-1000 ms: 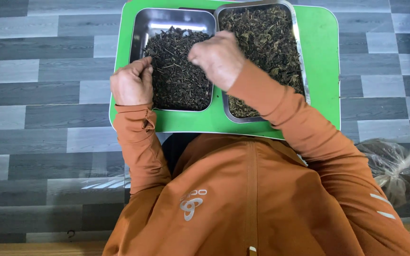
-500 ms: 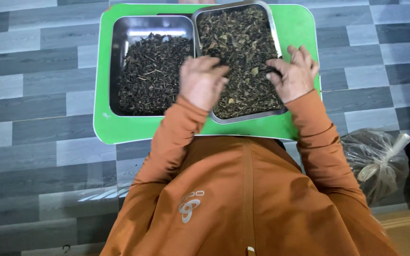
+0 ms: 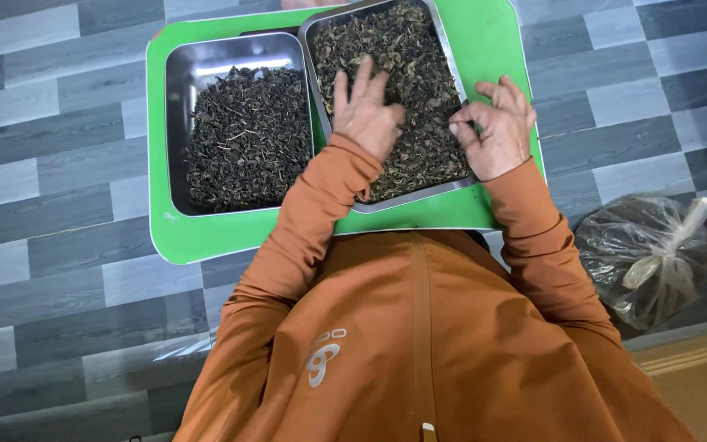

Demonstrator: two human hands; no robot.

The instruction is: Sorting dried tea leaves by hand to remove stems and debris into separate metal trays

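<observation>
Under your left hand lay the right-hand steel tray of dried tea leaves, your fingers spread flat on the heap. Your right hand sat at that tray's right rim, thumb and fingertips pinched near the leaves; whether they held any, you couldn't tell. Left of both hands sat a second tray of darker leaves, both on a green board
</observation>
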